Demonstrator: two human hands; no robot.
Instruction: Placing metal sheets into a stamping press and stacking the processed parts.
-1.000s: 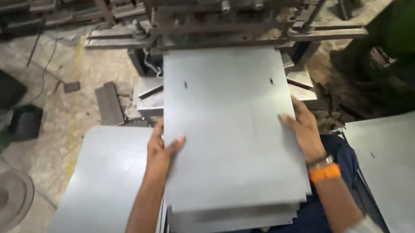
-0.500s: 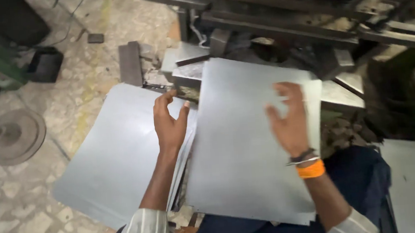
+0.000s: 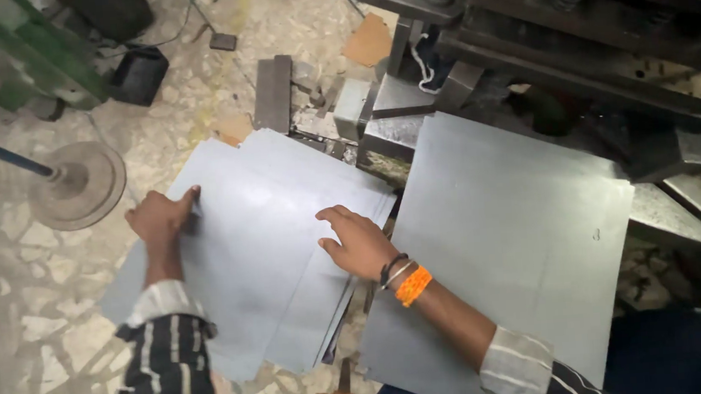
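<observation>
Workshop floor — hands on grey sheets
</observation>
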